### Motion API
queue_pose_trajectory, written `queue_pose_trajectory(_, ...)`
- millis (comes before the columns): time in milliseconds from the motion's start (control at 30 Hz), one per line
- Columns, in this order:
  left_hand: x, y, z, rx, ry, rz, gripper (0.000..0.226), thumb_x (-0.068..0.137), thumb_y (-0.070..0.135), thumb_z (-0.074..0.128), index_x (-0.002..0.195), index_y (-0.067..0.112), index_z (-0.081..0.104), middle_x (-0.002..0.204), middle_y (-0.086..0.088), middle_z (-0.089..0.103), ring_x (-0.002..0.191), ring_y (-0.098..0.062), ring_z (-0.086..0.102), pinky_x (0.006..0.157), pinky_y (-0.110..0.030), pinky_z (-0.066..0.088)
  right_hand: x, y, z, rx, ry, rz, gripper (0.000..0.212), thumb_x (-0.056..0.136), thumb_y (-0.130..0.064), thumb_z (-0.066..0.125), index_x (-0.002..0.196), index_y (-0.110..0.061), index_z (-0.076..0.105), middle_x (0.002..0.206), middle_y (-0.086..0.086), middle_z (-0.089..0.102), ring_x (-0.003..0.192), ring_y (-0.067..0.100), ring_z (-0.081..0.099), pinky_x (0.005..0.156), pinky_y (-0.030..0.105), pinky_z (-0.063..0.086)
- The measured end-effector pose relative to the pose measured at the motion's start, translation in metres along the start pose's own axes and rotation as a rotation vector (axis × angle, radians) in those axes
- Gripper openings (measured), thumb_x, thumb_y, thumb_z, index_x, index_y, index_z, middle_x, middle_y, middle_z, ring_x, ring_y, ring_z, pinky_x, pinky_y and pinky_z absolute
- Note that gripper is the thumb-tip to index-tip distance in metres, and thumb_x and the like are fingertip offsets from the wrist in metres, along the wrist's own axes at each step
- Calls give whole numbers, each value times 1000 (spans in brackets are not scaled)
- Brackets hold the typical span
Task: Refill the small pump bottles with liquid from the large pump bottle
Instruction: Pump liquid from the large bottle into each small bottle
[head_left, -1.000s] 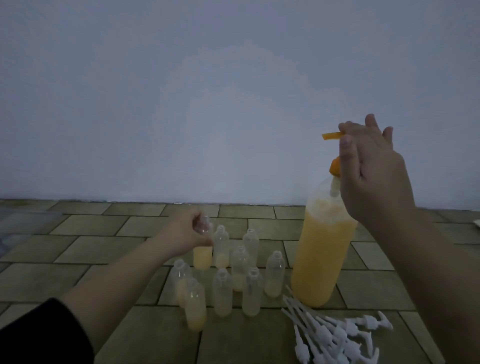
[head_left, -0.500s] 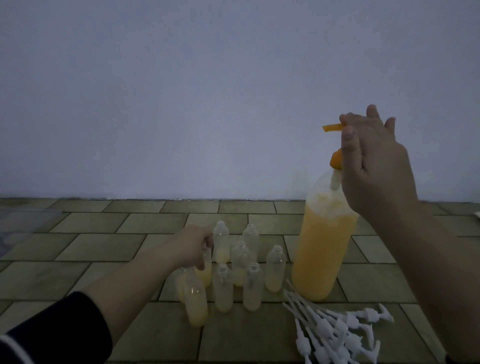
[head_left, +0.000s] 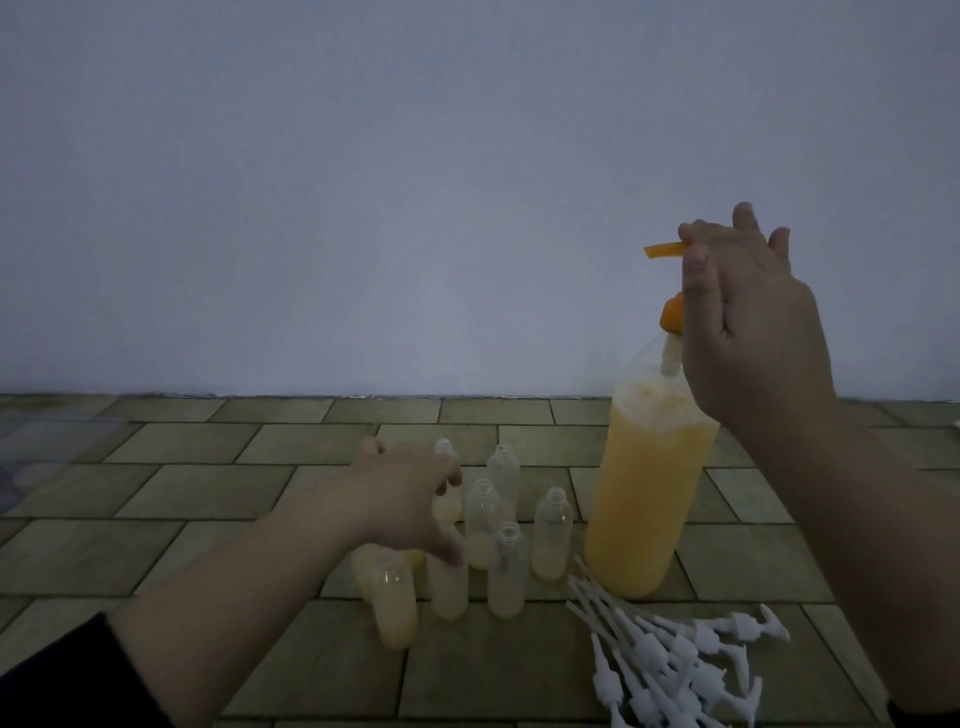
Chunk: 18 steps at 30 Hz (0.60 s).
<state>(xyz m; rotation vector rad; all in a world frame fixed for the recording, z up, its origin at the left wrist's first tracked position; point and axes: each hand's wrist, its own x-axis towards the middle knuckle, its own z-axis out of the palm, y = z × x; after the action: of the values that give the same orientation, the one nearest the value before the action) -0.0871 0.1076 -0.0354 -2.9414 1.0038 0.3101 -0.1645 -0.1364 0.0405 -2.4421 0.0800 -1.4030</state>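
On tiled floor, left hand (head_left: 402, 499) is hovering, fingers spread and holding nothing, over uncapped small bottles (head_left: 501, 519) standing just left of the large bottle (head_left: 644, 499). Right hand (head_left: 748, 332) is resting on its orange pump (head_left: 670, 312); grip unclear. Several bottles are showing yellow fill, others nearly empty. Pump tops (head_left: 670, 660) are lying unfitted; most refilling and all capping remaining.

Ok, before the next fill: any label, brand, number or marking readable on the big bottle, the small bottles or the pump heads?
None can be read.
Large pump bottle: bare clear wall with orange liquid inside, no label on the side shown.
Small bottles: plain translucent, no print visible.
White pump heads: no markings visible; the picture is dim, so fine embossing could not be told.
Tiled floor and wall: no signs.
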Motion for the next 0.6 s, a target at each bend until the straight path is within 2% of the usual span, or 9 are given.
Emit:
queue_pose_trajectory(67,2,7,10,77,-66,-42,70,68,58,71,128,33,44,121,11,53,117,-18,41,97,-35,29,0,0,0,0,2,2,56,99,-39,17,132,-6,50,140,10,49,142,21,22,114,20,1)
queue_pose_trajectory(167,3,15,21,126,-49,-47,56,73,46,73,121,29,51,116,8,58,111,-19,46,93,-34,26,0,0,0,9,6,4,60,98,-41,15,131,-6,51,139,10,50,142,21,23,114,20,2)
queue_pose_trajectory(300,1,21,28,158,-8,-58,45,80,40,69,119,26,53,117,7,59,113,-17,49,106,-40,19,0,1,0,3,3,-1,61,98,-41,15,131,-5,50,138,10,50,142,22,23,115,22,2)
queue_pose_trajectory(467,-12,16,17,47,15,-79,40,80,38,67,116,29,51,113,10,58,110,-13,49,106,-36,25,1,2,0,6,-3,4,60,98,-41,15,132,-6,50,139,8,50,142,20,22,114,18,1)
queue_pose_trajectory(500,-18,13,11,-30,34,-79,41,77,40,69,114,32,52,110,13,56,106,-11,51,102,-33,31,1,2,1,6,-4,3,59,98,-41,15,132,-7,50,138,8,50,142,20,22,114,18,0)
queue_pose_trajectory(567,-32,5,-5,-231,112,-67,39,70,43,74,104,36,55,103,18,56,97,-2,53,83,-24,44,1,3,0,4,-3,-1,59,98,-41,16,132,-7,50,138,8,50,142,20,22,114,18,0)
queue_pose_trajectory(600,-39,0,-13,-365,152,-41,36,68,40,77,99,35,58,99,18,60,93,2,55,75,-20,46,0,3,1,2,-1,-2,59,98,-41,16,132,-6,50,138,8,50,142,20,22,114,18,0)
